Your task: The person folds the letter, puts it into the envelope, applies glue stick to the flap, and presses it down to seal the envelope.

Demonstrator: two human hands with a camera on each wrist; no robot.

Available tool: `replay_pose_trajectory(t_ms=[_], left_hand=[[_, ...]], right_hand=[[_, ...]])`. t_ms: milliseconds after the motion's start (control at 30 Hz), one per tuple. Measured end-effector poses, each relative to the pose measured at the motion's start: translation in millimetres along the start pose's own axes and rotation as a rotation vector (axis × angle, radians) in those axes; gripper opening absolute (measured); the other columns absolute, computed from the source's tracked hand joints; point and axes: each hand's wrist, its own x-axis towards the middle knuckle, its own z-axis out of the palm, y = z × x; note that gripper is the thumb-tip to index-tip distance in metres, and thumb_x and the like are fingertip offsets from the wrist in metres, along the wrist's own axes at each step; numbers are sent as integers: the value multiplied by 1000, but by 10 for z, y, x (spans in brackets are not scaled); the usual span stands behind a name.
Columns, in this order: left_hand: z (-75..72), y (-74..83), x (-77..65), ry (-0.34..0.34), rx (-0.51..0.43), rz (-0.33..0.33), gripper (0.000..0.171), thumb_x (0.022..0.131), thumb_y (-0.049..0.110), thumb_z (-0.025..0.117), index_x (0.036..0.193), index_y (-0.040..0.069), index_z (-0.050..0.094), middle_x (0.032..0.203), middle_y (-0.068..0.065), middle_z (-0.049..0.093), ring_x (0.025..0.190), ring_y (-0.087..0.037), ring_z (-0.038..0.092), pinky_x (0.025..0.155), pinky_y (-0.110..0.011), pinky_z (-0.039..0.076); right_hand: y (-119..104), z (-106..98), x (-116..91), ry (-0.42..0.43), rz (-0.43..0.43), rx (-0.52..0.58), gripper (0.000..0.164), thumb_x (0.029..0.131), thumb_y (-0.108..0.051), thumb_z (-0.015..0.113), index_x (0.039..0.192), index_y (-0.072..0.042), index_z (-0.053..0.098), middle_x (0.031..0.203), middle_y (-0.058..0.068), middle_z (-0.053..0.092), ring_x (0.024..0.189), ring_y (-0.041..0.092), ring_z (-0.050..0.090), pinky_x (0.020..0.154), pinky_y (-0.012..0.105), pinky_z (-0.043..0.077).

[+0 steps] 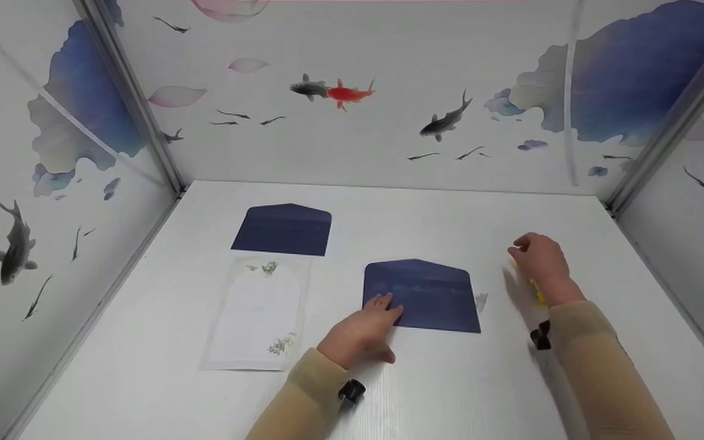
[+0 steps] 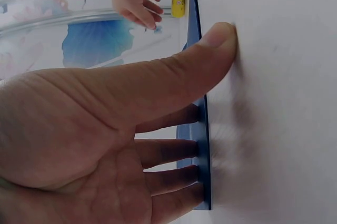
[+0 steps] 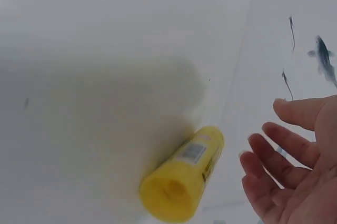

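Note:
My left hand (image 1: 364, 333) rests its straight fingers on the lower left part of a dark blue envelope (image 1: 434, 299), whose pointed flap is spread away from me. In the left wrist view, the thumb (image 2: 218, 37) stands apart from those fingers, in front of the envelope's near edge. A yellow glue stick (image 3: 184, 174) with a barcode label lies on the table at the right. My right hand (image 1: 544, 263) hovers over it, partly covering it in the head view. In the right wrist view its fingers (image 3: 279, 153) are loosely bent, with nothing between them and the thumb.
A second dark blue envelope (image 1: 285, 231) lies at the back left. In front of it is a clear sleeve with a white card (image 1: 257, 311) printed with greenery. A small whitish scrap (image 1: 481, 301) sits by the near envelope's right edge. Printed panels (image 1: 376, 134) enclose the white table.

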Motion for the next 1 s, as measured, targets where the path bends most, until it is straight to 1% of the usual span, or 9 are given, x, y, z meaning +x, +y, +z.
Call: replay_pose_trajectory(t_ms=[67, 167, 233, 400, 500, 667, 767, 867, 1000], left_hand=[[-5, 4, -3, 0, 1, -6, 92, 83, 28, 88, 159, 12, 39, 171, -14, 25, 160, -31, 22, 126, -42, 31], [-13, 15, -6, -3, 1, -14, 92, 83, 28, 88, 159, 13, 39, 171, -13, 25, 160, -30, 22, 127, -42, 31], [-20, 23, -11, -8, 1, -17, 92, 83, 29, 88, 160, 13, 39, 171, -13, 25, 160, -29, 22, 127, -42, 31], [-14, 28, -17, -7, -4, -25, 92, 83, 29, 87, 160, 14, 38, 171, -11, 25, 160, -28, 21, 127, -41, 31], [-9, 20, -13, -4, -6, -30, 92, 83, 29, 87, 160, 15, 38, 171, -11, 25, 160, -28, 21, 126, -41, 32], [-9, 17, 8, -17, 14, -28, 93, 83, 31, 87, 160, 15, 37, 171, -11, 25, 160, -28, 21, 126, -41, 33], [-15, 17, 15, -23, 30, -27, 93, 83, 33, 87, 160, 15, 37, 171, -11, 25, 160, -28, 22, 125, -40, 34], [-22, 14, 17, -23, 25, -32, 92, 84, 34, 86, 160, 17, 38, 171, -10, 25, 160, -28, 22, 125, -40, 33], [-25, -10, 69, 0, 2, -46, 75, 92, 35, 77, 157, 19, 44, 169, -8, 31, 158, -28, 28, 123, -43, 37]], right_hand=[[-91, 73, 37, -5, -39, 45, 40, 105, -24, 54, 129, 8, 61, 123, 32, 62, 106, 41, 59, 97, 57, 51], [-214, 187, 88, -24, -92, 80, 37, 104, -22, 57, 125, 7, 64, 120, 30, 66, 105, 39, 61, 94, 54, 52], [-286, 266, 114, -46, -108, 102, 36, 103, -22, 58, 123, 7, 66, 118, 29, 67, 103, 37, 63, 92, 50, 53], [-428, 447, 161, -127, -74, 178, 37, 104, -25, 59, 124, 5, 68, 117, 25, 70, 99, 29, 64, 85, 37, 54], [-469, 536, 193, -166, -52, 211, 40, 104, -27, 57, 127, 5, 67, 118, 23, 71, 102, 28, 66, 85, 32, 53], [-498, 640, 224, -210, -29, 292, 45, 105, -30, 56, 130, 6, 65, 123, 24, 72, 112, 33, 69, 94, 36, 56], [-515, 690, 235, -227, -29, 314, 44, 105, -30, 57, 130, 5, 66, 123, 22, 73, 112, 31, 69, 100, 40, 55], [-549, 709, 219, -252, -33, 286, 44, 105, -32, 57, 131, 3, 67, 124, 21, 72, 110, 29, 67, 105, 44, 53], [-588, 723, 196, -271, -48, 237, 45, 105, -34, 57, 132, 1, 67, 128, 22, 68, 110, 31, 63, 107, 49, 52]])
